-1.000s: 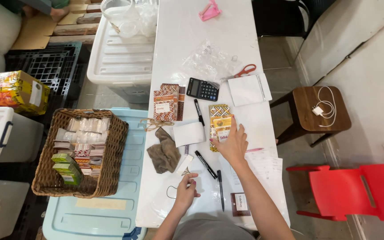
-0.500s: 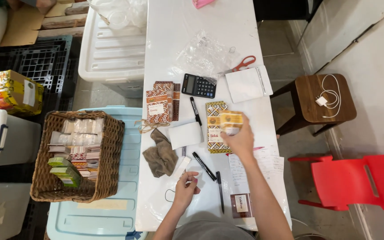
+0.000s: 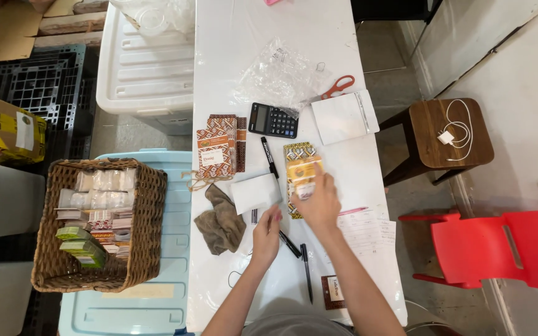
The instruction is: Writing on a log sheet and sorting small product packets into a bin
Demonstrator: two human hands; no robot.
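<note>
Two hands are over the white table (image 3: 344, 50). The right hand (image 3: 316, 202) is closed on a small yellow-orange packet (image 3: 302, 174), gripped at its near edge so that most of it shows beyond the fingertips. The left hand (image 3: 265, 233) is loosely curled, fingertips just below a white card (image 3: 255, 193); whether anything is pinched there cannot be told.

For a clean lift, the packet is best held flat by its edges — not squeezed across the middle — and raised straight off the patterned packet (image 3: 299, 151) beneath it, so that one is not dragged along.

The packet is a small rectangle with a pale label. A black pen (image 3: 269, 157) lies just left of the fingers, a grey cloth (image 3: 221, 221) further left.
</note>
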